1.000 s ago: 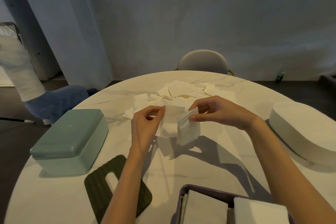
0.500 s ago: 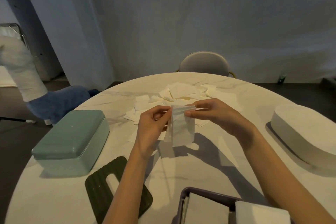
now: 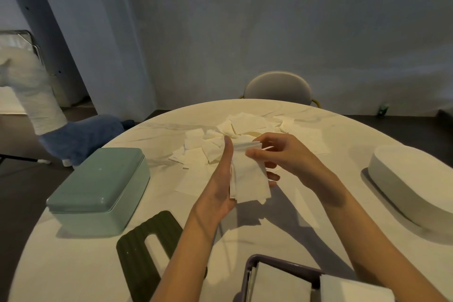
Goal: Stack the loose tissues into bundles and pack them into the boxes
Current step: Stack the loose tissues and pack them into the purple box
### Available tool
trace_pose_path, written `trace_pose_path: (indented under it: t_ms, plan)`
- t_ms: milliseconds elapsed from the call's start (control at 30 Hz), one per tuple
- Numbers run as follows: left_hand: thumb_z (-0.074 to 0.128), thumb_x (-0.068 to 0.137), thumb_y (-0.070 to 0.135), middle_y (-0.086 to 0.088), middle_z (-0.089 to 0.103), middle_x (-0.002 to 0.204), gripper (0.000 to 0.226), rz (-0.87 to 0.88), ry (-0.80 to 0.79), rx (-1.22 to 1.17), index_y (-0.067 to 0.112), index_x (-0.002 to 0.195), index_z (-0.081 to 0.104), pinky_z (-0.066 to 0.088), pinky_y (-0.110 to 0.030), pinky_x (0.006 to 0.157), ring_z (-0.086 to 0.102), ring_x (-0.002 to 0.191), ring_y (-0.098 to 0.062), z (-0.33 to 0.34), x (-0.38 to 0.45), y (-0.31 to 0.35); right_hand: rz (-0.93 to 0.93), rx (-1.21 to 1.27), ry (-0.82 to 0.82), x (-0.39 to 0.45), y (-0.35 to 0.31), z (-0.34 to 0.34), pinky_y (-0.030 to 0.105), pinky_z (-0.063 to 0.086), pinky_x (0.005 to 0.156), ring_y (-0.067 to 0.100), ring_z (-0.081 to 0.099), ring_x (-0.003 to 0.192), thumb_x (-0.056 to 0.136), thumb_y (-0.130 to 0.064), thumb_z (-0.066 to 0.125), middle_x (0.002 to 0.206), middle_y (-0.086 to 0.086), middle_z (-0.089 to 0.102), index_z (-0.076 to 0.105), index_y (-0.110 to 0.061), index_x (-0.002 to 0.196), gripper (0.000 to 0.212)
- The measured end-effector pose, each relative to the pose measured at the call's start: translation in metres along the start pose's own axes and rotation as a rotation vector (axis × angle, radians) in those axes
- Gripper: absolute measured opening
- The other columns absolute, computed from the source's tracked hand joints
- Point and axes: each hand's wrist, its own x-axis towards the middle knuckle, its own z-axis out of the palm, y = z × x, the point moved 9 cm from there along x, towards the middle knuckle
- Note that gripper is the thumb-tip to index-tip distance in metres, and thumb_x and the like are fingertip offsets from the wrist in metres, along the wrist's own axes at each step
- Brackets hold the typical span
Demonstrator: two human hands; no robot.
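bundle upright between hands, long axis toward purple box nearside. left hand flat against bundle; right hand pinches its top.

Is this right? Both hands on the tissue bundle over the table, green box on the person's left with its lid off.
Not quite. In the head view the green box has its lid on. The rest holds: left hand and right hand both hold the tissue bundle.

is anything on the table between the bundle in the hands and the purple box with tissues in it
Nothing visible. The tissue bundle, held between the left hand and right hand, sits above bare table straight ahead of the open purple box. The dark green lid lies off to the left.
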Motion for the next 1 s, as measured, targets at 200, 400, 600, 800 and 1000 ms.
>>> trace_pose_path:
  t_ms: [200, 400, 600, 800, 1000]
  plan:
    - [0.019, 0.092, 0.078, -0.024, 0.069, 0.126, 0.082, -0.056, 0.075, 0.004, 0.022, 0.140, 0.056, 0.061, -0.041, 0.074, 0.070, 0.099, -0.035, -0.008, 0.005, -0.013, -0.252, -0.374, 0.123, -0.002, -0.024, -0.010, 0.010, 0.046, 0.069, 0.005, 0.057, 0.094, 0.080, -0.045, 0.082, 0.104, -0.029, 0.054, 0.063, -0.048, 0.091, 0.022]
    - [0.019, 0.094, 0.078, -0.021, 0.072, 0.119, 0.080, -0.077, 0.077, 0.103, 0.023, 0.138, 0.058, 0.059, -0.047, 0.086, 0.072, 0.092, -0.035, -0.012, 0.005, -0.017, -0.195, -0.440, 0.056, 0.003, -0.012, -0.003, 0.010, 0.043, 0.069, 0.008, 0.057, 0.092, 0.083, -0.043, 0.080, 0.101, -0.021, 0.055, 0.065, -0.045, 0.085, 0.015]
    - [0.025, 0.089, 0.078, -0.018, 0.075, 0.108, 0.078, -0.095, 0.054, 0.125, 0.023, 0.134, 0.058, 0.055, -0.052, 0.095, 0.072, 0.101, -0.037, -0.011, 0.005, -0.020, -0.177, -0.455, 0.076, 0.006, -0.007, -0.005, 0.011, 0.044, 0.071, 0.009, 0.058, 0.090, 0.086, -0.043, 0.077, 0.104, -0.017, 0.056, 0.063, -0.043, 0.084, 0.015]
    - [0.051, 0.104, 0.044, -0.018, 0.073, 0.092, 0.040, -0.025, 0.190, 0.132, 0.011, 0.124, 0.061, 0.062, -0.039, 0.070, 0.073, 0.078, -0.030, -0.027, 0.004, -0.015, -0.191, -0.402, 0.108, 0.011, 0.000, -0.009, 0.013, 0.052, 0.075, 0.006, 0.062, 0.092, 0.089, -0.042, 0.074, 0.106, -0.019, 0.060, 0.064, -0.038, 0.099, 0.015]
    - [0.049, 0.108, 0.034, -0.011, 0.072, 0.078, 0.030, 0.043, 0.464, -0.161, 0.010, 0.107, 0.065, 0.057, -0.030, 0.059, 0.067, 0.070, -0.025, -0.087, -0.002, -0.007, -0.139, -0.609, 0.013, 0.040, 0.022, 0.000, 0.020, 0.053, 0.089, 0.012, 0.059, 0.114, 0.084, -0.035, 0.082, 0.133, -0.009, 0.058, 0.058, -0.030, 0.127, 0.049]
